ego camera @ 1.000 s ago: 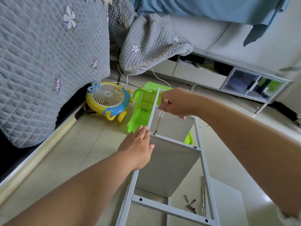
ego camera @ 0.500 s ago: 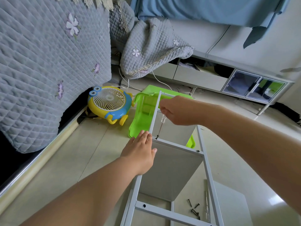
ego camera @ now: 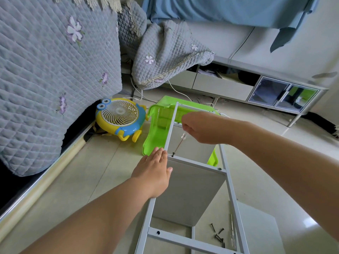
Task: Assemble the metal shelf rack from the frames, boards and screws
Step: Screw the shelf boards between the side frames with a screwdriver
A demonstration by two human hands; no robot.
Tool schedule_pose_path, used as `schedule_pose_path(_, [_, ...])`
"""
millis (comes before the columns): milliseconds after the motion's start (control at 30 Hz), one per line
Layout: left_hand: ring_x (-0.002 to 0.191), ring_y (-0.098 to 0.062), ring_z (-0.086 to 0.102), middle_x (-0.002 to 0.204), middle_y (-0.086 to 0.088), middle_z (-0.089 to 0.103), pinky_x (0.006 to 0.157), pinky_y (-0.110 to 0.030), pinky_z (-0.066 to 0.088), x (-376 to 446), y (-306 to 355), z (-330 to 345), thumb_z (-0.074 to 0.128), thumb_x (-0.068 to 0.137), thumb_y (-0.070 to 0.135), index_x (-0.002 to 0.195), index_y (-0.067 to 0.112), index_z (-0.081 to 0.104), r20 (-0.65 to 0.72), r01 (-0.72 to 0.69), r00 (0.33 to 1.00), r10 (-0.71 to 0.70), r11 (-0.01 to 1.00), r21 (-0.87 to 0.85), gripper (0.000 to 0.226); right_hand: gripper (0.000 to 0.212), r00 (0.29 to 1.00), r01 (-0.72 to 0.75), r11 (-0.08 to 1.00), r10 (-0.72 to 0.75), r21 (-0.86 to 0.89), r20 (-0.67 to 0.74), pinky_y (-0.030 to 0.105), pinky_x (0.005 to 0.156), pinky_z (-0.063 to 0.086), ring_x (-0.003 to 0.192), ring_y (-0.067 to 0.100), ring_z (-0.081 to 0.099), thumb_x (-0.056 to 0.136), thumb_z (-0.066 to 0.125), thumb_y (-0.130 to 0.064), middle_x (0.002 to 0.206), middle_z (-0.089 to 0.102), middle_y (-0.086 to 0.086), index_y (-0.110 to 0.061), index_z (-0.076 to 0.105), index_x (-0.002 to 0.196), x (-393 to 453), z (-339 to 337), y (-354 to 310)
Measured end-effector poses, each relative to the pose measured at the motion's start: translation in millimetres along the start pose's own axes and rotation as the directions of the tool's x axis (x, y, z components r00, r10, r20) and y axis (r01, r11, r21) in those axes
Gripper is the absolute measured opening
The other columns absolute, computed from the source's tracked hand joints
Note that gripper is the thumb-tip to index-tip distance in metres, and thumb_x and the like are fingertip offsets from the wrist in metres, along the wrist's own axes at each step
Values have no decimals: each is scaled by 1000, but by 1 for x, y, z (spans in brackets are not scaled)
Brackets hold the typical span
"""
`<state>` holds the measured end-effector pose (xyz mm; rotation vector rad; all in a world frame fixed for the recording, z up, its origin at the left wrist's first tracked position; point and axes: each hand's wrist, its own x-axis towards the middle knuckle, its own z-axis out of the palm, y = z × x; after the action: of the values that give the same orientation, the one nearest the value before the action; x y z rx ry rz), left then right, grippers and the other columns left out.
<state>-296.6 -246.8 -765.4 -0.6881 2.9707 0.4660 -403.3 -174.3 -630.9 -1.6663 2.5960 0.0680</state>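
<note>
A grey metal ladder frame [ego camera: 232,195] lies on top of upright grey boards [ego camera: 189,191] on the floor. My left hand [ego camera: 154,173] rests flat, fingers straight, on the frame's left rail beside a crossbar. My right hand [ego camera: 200,128] grips a clear-handled screwdriver [ego camera: 180,142] whose tip sits on a dark screw [ego camera: 173,154] at the crossbar's left end. Another screw [ego camera: 219,169] sits in the crossbar's right end. Several loose dark screws [ego camera: 218,234] lie on the floor inside the frame.
A green plastic bin [ego camera: 157,125] lies tipped behind the rack. A yellow and blue fan [ego camera: 119,116] stands to its left by a quilt-covered sofa [ego camera: 45,79]. A second screwdriver [ego camera: 232,230] and a spare grey board [ego camera: 260,233] lie at lower right. A low cabinet [ego camera: 256,85] runs along the far wall.
The view has shifted slightly. My right hand has kept turning the screwdriver on the same screw, and my left hand has stayed on the rail.
</note>
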Motion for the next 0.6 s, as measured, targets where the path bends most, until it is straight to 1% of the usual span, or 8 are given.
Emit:
schedule_pose_path(100, [144, -14, -10, 157, -3, -8, 118, -31, 2, -1, 1, -1, 17, 102, 32, 148, 9, -4, 5, 1, 1000, -1, 1000, 2, 56, 39, 1000, 31, 975, -31, -219, 1, 27, 66, 32, 78, 24, 45, 100, 27, -34, 71, 43, 1, -15, 36, 68, 2, 2, -4])
schedule_pose_path(167, [144, -14, -10, 157, -3, -8, 117, -30, 2, -1, 1, -1, 17, 102, 32, 148, 9, -4, 5, 1, 1000, -1, 1000, 6, 56, 48, 1000, -9, 975, 13, -223, 18, 28, 68, 35, 77, 23, 43, 100, 20, -42, 64, 33, -2, -17, 31, 59, 5, 0, -5])
schedule_pose_path(233, [144, -14, -10, 157, -3, -8, 117, -30, 2, -1, 1, -2, 17, 102, 32, 148, 9, -4, 3, 0, 1000, 0, 1000, 5, 56, 46, 998, -14, 991, 23, -131, 63, 28, 71, 35, 79, 23, 42, 99, 21, -42, 66, 34, -3, -16, 37, 64, 7, -3, -4])
schedule_pose_path(333, [144, -13, -10, 157, -2, -8, 116, -29, 2, -3, 1, -2, 17, 102, 32, 148, 9, -4, 10, 3, 1000, -3, 1000, -12, 56, 10, 991, -6, 1000, 8, -17, 136, 27, 57, 30, 71, 20, 39, 97, 36, -21, 69, 36, -4, -12, 39, 92, 6, -6, -3])
schedule_pose_path(400, [144, -14, -10, 157, -2, -8, 116, -30, 3, -3, 1, -2, 17, 102, 31, 148, 9, -4, 13, 3, 1000, -3, 1000, -11, 56, 4, 994, 14, 1000, -13, -8, 110, 24, 56, 29, 75, 22, 40, 95, 35, -11, 71, 39, -3, -12, 39, 94, 4, -6, -4])
schedule_pose_path(467, [144, -14, -9, 157, -3, -8, 116, -30, 4, -3, 1, -3, 18, 102, 31, 148, 9, -4, 13, 5, 1000, -5, 1000, -6, 56, 16, 995, 46, 996, -39, -76, 88, 28, 62, 31, 82, 23, 43, 99, 35, -18, 80, 44, 0, -10, 47, 92, 5, -6, -4])
schedule_pose_path(500, [144, -14, -9, 157, -3, -7, 116, -30, 4, -3, 1, -2, 18, 102, 31, 148, 8, -4, 12, 6, 1000, -6, 1000, -6, 56, 26, 996, 50, 988, -37, -146, 85, 26, 65, 30, 82, 22, 43, 100, 34, -26, 81, 44, 1, -10, 47, 83, 5, -5, -4])
schedule_pose_path(600, [144, -14, -9, 157, -3, -8, 116, -30, 4, -4, 2, -2, 18, 102, 32, 148, 8, -5, 20, 8, 1000, -8, 1000, -11, 57, 49, 997, 18, 951, 4, -310, 72, 27, 67, 31, 77, 21, 39, 99, 25, -42, 64, 34, -1, -15, 29, 59, 4, -2, 1])
